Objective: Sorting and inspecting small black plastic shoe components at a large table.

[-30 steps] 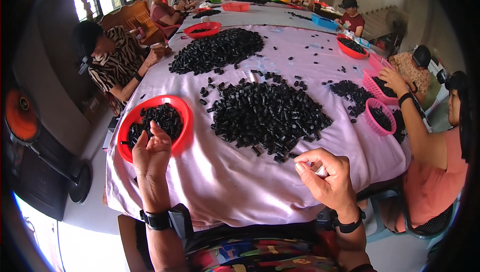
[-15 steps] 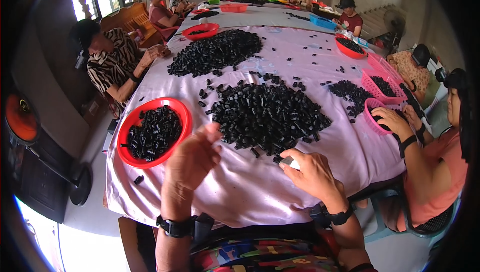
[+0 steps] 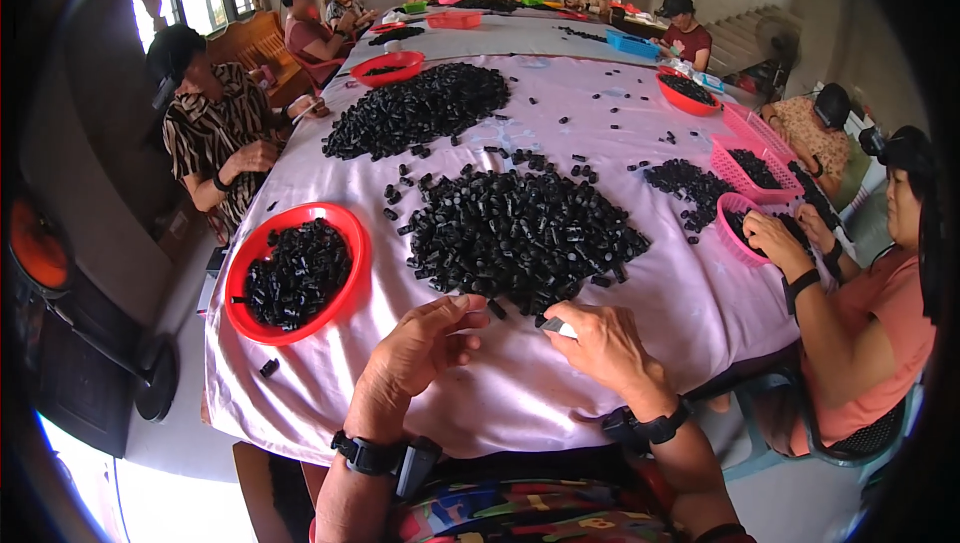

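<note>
The left hand (image 3: 420, 348) is raised at the near side of the cloth-covered bench (image 3: 590, 423), its fingers loosely curled and parted, gripping nothing that shows; the right hand (image 3: 605, 348) pinches a small white-and-grey object (image 3: 562, 327) between thumb and fingers, though most of it is hidden and its kind cannot be told; the two hands are near each other but apart, both just before the near edge of a large heap of short black cylindrical pieces (image 3: 520, 233); a few strays lie at the fringe of this heap, close to the fingertips.

To the left of the left hand sits a round red bowl (image 3: 362, 253), partly filled with black pieces like those in the heap; one lone piece (image 3: 269, 368) lies on the cloth below the bowl; beyond the near heap is a second broad pile (image 3: 420, 108), with another red bowl (image 3: 388, 65) just behind it; to the right a co-worker's hands (image 3: 778, 241) are at a pink basket (image 3: 733, 242) containing black pieces, beside a smaller scatter (image 3: 688, 188).
</note>
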Motion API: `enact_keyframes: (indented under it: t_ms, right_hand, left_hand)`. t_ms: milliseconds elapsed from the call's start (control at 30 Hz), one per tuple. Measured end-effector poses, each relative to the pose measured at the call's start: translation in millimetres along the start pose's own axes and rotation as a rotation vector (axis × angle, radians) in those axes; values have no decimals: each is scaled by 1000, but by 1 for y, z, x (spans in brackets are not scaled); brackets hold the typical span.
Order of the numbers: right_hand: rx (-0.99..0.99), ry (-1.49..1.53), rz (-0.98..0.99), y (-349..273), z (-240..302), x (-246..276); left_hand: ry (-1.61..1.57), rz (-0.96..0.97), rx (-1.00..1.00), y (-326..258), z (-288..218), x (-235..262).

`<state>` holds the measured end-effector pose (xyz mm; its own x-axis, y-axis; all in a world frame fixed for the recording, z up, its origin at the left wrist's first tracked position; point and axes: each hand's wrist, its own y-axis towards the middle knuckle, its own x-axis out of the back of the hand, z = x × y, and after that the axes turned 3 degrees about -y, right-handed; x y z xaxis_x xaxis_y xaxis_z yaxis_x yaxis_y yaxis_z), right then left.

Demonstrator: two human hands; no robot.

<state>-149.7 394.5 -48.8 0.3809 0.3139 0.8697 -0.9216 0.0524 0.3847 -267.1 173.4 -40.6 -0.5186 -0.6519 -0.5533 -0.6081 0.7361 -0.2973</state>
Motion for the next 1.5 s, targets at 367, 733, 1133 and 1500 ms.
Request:
enact_keyframes:
  t_ms: [367,733,1133,1500]
  right_hand:
    - [-89,38,44,-1,4,0]
    - [-48,580,13,-2,34,35]
    - [43,566,-142,-12,50,54]
    - [167,368,-236,-13,44,60]
  left_hand:
    - [86,-2,14,-1,1,-9]
    - [302,219,-138,-5,9,-36]
    - [132,395,-214,-7,14,-47]
    - [107,454,-209,-10,15,-59]
